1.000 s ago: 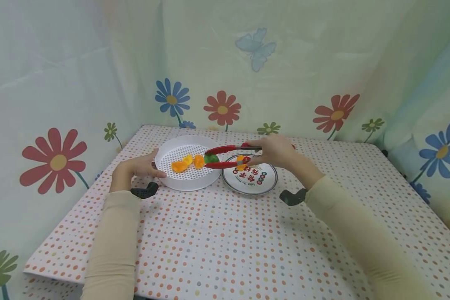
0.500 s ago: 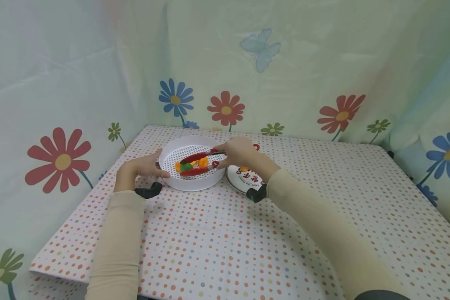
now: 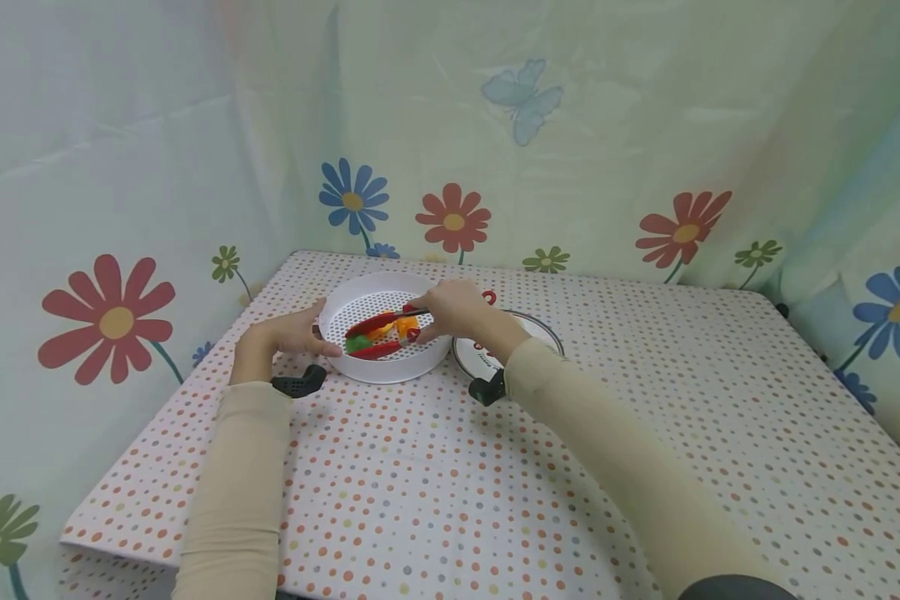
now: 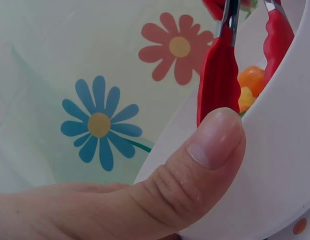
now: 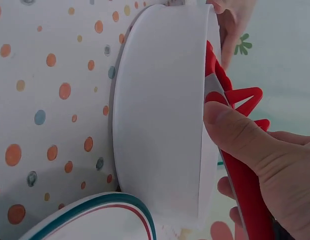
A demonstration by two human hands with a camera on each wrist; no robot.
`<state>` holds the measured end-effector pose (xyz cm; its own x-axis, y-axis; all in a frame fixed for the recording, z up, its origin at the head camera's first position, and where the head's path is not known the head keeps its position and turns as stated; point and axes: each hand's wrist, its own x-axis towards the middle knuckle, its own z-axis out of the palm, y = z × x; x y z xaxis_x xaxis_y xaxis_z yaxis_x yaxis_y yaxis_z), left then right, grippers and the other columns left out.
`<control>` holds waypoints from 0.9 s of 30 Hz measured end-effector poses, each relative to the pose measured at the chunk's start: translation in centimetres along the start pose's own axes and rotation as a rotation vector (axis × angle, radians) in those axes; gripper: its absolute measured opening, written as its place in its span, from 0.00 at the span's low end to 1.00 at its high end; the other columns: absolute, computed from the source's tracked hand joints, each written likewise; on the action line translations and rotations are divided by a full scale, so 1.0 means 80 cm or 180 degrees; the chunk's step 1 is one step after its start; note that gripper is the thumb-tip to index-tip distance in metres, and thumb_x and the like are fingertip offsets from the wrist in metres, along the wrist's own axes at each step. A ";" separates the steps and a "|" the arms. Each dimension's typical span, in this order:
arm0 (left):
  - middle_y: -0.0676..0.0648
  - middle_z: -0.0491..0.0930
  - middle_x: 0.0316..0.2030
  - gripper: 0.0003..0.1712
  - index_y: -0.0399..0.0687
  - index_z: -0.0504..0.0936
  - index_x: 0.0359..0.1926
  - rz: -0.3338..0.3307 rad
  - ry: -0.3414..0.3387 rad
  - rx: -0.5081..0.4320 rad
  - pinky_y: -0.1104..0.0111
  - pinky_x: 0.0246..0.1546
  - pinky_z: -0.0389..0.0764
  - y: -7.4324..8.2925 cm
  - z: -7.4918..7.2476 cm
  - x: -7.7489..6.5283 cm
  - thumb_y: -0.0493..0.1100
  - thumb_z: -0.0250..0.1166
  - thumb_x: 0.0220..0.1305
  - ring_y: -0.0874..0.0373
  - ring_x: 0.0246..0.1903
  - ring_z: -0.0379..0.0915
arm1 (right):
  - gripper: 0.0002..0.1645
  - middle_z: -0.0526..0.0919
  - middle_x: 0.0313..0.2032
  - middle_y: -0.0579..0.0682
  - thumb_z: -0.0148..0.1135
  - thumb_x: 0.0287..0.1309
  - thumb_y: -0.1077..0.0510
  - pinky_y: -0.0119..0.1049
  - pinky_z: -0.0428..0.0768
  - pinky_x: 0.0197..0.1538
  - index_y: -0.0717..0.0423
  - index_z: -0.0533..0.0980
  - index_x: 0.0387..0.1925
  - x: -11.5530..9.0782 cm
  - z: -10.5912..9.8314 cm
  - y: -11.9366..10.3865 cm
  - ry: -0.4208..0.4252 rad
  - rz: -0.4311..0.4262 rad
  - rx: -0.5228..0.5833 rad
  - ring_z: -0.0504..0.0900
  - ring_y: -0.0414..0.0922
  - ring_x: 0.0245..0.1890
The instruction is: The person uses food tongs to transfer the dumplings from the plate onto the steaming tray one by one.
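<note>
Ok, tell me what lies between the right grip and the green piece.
Red tongs, an orange piece and a yellow piece, seen in the head view.

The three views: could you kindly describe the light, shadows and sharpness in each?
Head: soft light, a faint shadow on the tablecloth beside the right sleeve, the green piece too small for detail; left wrist: left hand close and clear, its creases visible; right wrist: grey shade on the tablecloth near the plate.
</note>
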<state>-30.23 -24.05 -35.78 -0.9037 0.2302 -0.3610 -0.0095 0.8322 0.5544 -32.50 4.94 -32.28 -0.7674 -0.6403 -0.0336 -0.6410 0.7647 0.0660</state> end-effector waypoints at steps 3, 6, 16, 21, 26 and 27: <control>0.37 0.31 0.75 0.73 0.47 0.24 0.73 -0.0005 -0.0002 0.0010 0.34 0.65 0.42 -0.001 0.000 0.001 0.65 0.70 0.48 0.36 0.73 0.28 | 0.41 0.82 0.54 0.45 0.69 0.45 0.34 0.41 0.78 0.50 0.38 0.71 0.63 0.004 0.002 0.001 -0.0070 0.0024 0.0059 0.79 0.46 0.51; 0.36 0.31 0.75 0.75 0.46 0.24 0.73 -0.0013 -0.0023 0.0009 0.34 0.65 0.42 -0.001 0.000 0.001 0.67 0.70 0.46 0.36 0.73 0.28 | 0.41 0.81 0.56 0.45 0.70 0.45 0.36 0.43 0.76 0.54 0.39 0.71 0.63 0.007 0.004 0.002 -0.0134 0.0064 0.0160 0.78 0.46 0.52; 0.36 0.31 0.75 0.73 0.47 0.24 0.73 -0.0044 -0.0041 0.0019 0.35 0.66 0.43 0.001 0.001 0.003 0.65 0.70 0.48 0.36 0.73 0.28 | 0.43 0.80 0.57 0.45 0.71 0.44 0.36 0.43 0.76 0.54 0.39 0.71 0.63 0.005 0.010 0.006 -0.0154 0.0172 0.0306 0.76 0.46 0.52; 0.36 0.32 0.75 0.73 0.48 0.24 0.73 -0.0062 -0.0062 0.0051 0.35 0.66 0.43 0.000 0.002 0.004 0.65 0.69 0.49 0.36 0.73 0.29 | 0.43 0.80 0.57 0.45 0.71 0.42 0.35 0.41 0.78 0.51 0.38 0.72 0.62 0.000 0.015 0.011 -0.0013 0.0222 0.0429 0.77 0.46 0.52; 0.36 0.33 0.75 0.74 0.48 0.24 0.73 -0.0101 -0.0059 0.0058 0.35 0.66 0.43 0.000 0.002 0.001 0.67 0.69 0.47 0.36 0.73 0.29 | 0.44 0.80 0.57 0.46 0.71 0.41 0.34 0.39 0.78 0.49 0.37 0.71 0.62 -0.009 0.017 0.024 0.0144 0.0338 0.0677 0.76 0.45 0.50; 0.36 0.33 0.74 0.74 0.48 0.24 0.73 -0.0095 -0.0060 0.0053 0.35 0.66 0.43 0.000 0.002 0.000 0.67 0.69 0.48 0.36 0.73 0.29 | 0.44 0.80 0.57 0.46 0.71 0.41 0.34 0.40 0.78 0.49 0.38 0.71 0.63 -0.013 0.016 0.027 0.0160 0.0382 0.0744 0.76 0.46 0.50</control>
<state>-30.15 -23.96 -35.88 -0.8950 0.2143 -0.3913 -0.0291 0.8472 0.5305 -33.15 7.34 -33.39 -0.8401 -0.5423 0.0104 -0.5363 0.8276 -0.1658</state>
